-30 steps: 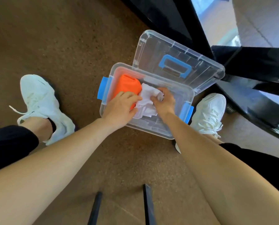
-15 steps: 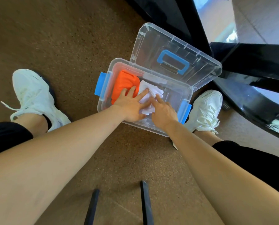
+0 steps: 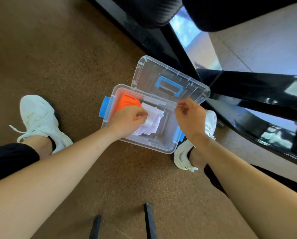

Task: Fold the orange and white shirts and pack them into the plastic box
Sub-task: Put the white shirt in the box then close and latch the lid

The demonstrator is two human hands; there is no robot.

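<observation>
A clear plastic box (image 3: 144, 147) with blue latches sits on the brown floor between my feet, its lid (image 3: 149, 73) swung back and open. The folded orange shirt (image 3: 127, 102) lies in the box's left part. The white shirt (image 3: 153, 121) lies loosely folded beside it in the middle. My left hand (image 3: 127, 120) is inside the box, partly over the orange shirt, with its fingers curled on the white shirt's left edge. My right hand (image 3: 190, 116) hovers above the box's right side with its fingers curled and nothing visible in them.
My white shoes stand on either side of the box, the left shoe (image 3: 39, 118) and the right shoe (image 3: 184, 156). Glossy black furniture (image 3: 247, 87) runs close behind and to the right of the lid. Two dark bars (image 3: 149, 221) lie on the floor near me.
My right hand has lifted off the white shirt and moved up to the right. My left hand stays on the shirt, fingers now curled. The camera has risen.
</observation>
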